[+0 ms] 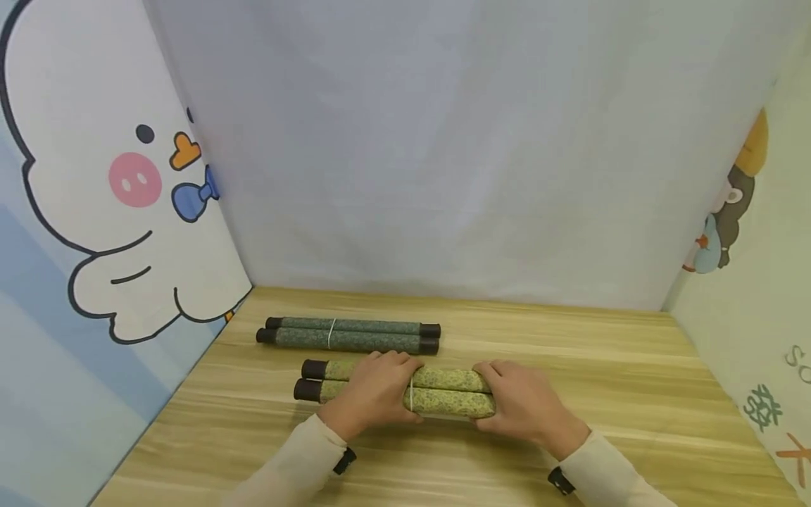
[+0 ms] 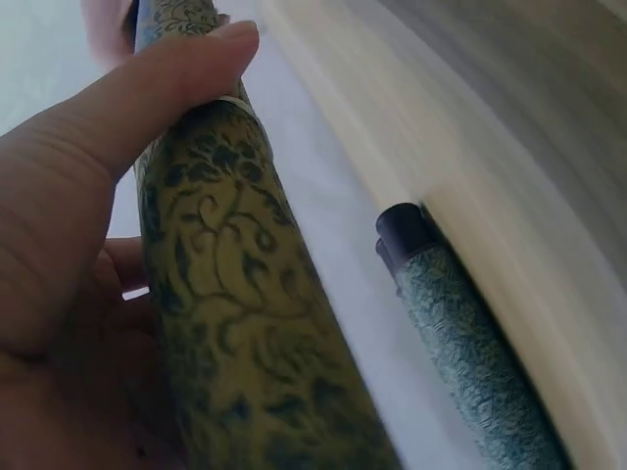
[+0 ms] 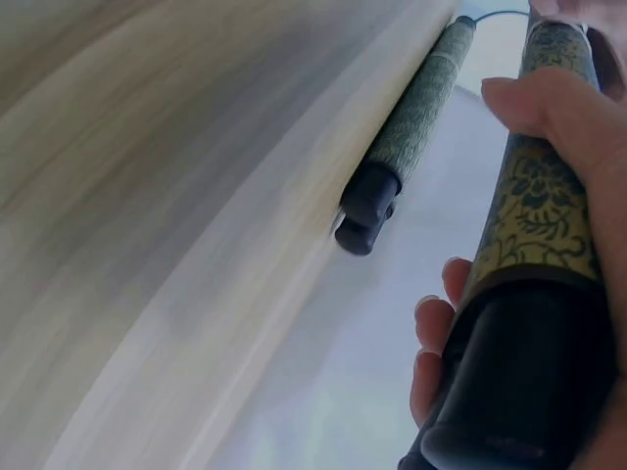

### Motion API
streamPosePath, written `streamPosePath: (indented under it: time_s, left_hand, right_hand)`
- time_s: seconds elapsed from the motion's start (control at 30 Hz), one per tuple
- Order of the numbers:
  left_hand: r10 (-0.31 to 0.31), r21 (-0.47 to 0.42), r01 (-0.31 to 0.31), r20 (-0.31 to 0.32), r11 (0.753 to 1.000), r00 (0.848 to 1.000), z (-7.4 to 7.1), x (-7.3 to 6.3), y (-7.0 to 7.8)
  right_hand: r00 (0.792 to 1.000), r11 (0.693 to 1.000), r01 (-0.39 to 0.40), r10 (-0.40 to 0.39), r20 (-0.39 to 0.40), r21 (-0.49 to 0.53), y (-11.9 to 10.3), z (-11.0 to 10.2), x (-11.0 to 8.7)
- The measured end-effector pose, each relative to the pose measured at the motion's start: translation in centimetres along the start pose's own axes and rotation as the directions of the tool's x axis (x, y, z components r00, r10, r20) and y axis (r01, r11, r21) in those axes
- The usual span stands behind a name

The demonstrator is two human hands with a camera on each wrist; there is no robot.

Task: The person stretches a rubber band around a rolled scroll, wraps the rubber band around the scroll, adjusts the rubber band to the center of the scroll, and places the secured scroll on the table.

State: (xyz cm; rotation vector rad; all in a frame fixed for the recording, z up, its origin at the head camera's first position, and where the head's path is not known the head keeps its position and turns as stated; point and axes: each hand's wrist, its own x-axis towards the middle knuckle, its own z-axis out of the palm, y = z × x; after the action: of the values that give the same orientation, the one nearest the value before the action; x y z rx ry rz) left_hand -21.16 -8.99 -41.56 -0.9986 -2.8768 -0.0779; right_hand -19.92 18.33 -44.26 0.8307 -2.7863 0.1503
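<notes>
A pair of yellow patterned scrolls (image 1: 451, 403) with dark end knobs lies side by side across both hands, tied by a thin white band (image 1: 411, 396). My left hand (image 1: 378, 391) grips them just left of the band; in the left wrist view its thumb presses over one scroll (image 2: 245, 304). Around their right end curls my right hand (image 1: 531, 403), covering the knobs there. The right wrist view shows its thumb across one roll and its fingertips beneath, beside a dark knob (image 3: 519, 377).
Behind the yellow pair, a pair of green patterned scrolls (image 1: 374, 341) with dark knobs rests on the wood-grain table (image 1: 570, 338), also tied with a white band. A pale cloth (image 1: 443, 155) rises at the table's back edge, with printed cartoon sheets at both sides.
</notes>
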Motion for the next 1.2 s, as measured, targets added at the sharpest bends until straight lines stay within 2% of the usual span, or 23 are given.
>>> streamPosePath:
  time_s: [0.1,0.17,0.27,0.33,0.43,0.53,0.67,0.83,1.0,1.2]
  left_hand:
    - [0.009,0.003,-0.009,0.016,1.0,1.0,-0.2,0.1,-0.6]
    - [0.001,-0.013,0.0,0.026,1.0,1.0,-0.4,-0.2,-1.7]
    - [-0.021,-0.054,0.023,0.037,0.998,0.999,-0.6,-1.2,-3.7]
    - [-0.044,-0.075,0.048,0.047,0.996,0.998,-0.4,-2.1,-5.1]
    - [-0.114,-0.124,0.123,0.08,0.985,0.99,0.1,-3.4,-7.3]
    - [-0.18,-0.189,0.204,0.133,0.961,0.975,0.7,-4.2,-9.2]
    - [-0.218,-0.256,0.263,0.191,0.93,0.957,1.6,-4.6,-11.4]
    - [-0.235,-0.228,0.293,0.251,0.929,0.939,2.6,-5.0,-13.1]
    - [-0.23,-0.228,0.302,0.294,0.926,0.928,3.1,-4.8,-13.8]
    - [-0.202,-0.278,0.29,0.307,0.916,0.93,3.1,-3.8,-13.7]
  right_hand:
    - [0.999,0.999,0.031,-0.031,-0.027,0.013,-0.4,0.0,0.3]
    - [0.998,0.998,0.044,-0.042,-0.047,0.044,-0.4,-0.2,0.4]
    - [0.99,0.993,0.063,-0.05,-0.129,0.104,0.2,-0.5,-0.1]
    - [0.976,0.986,0.084,-0.053,-0.212,0.144,0.8,-0.6,-0.7]
    - [0.937,0.975,0.136,-0.068,-0.342,0.178,1.8,-0.6,-1.7]
    - [0.914,0.972,0.158,-0.077,-0.399,0.176,2.6,-0.4,-2.2]
    - [0.913,0.973,0.153,-0.073,-0.401,0.172,3.1,-0.2,-2.4]
    - [0.914,0.973,0.16,-0.082,-0.397,0.168,3.2,0.1,-2.5]
    - [0.915,0.976,0.154,-0.081,-0.396,0.154,3.4,0.2,-2.8]
    - [0.911,0.98,0.142,-0.075,-0.405,0.138,3.9,0.3,-3.7]
